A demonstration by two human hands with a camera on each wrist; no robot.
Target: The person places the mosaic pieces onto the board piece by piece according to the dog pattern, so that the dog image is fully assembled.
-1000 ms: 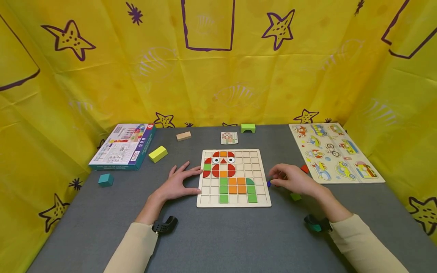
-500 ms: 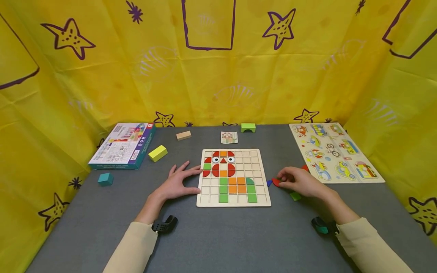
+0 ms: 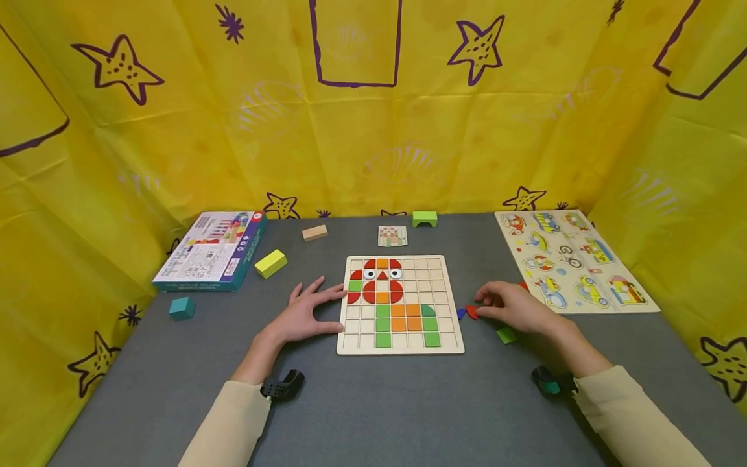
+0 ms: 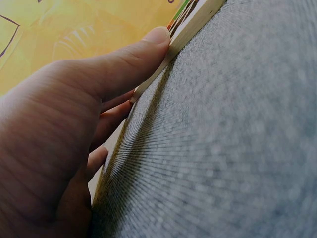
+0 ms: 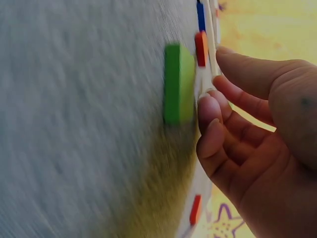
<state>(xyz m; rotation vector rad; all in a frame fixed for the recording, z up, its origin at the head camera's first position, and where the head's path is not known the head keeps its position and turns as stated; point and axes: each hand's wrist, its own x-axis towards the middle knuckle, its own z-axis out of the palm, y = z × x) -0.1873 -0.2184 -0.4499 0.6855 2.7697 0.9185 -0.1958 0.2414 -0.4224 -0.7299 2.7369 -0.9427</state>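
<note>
My left hand (image 3: 303, 316) has its fingers spread, thumb and fingertips resting against the left edge of the wooden grid board (image 3: 358, 344). Red, orange and green tiles fill part of the grid, with two eye tiles (image 3: 395, 274) near the top. Over the table right of the board is my right hand (image 3: 508, 306), its fingers loosely bent and nothing between thumb and forefinger in the right wrist view. Just beyond its fingertips lie a red piece (image 3: 471, 312) and a small blue piece (image 3: 461, 314). A green tile (image 5: 179, 84) lies close below the hand.
Another red piece (image 3: 523, 285) shows partly behind the right hand, by a picture puzzle board (image 3: 578, 295). A small picture card (image 3: 392, 236) and green arch block (image 3: 424, 219) lie behind the grid. Left are a box (image 3: 210, 253), yellow block (image 3: 271, 264), wooden block (image 3: 314, 233) and teal block (image 3: 181, 309).
My right hand has drawn back to the right from the board's edge, and the red piece now shows beside the blue one. The left hand keeps its place.
</note>
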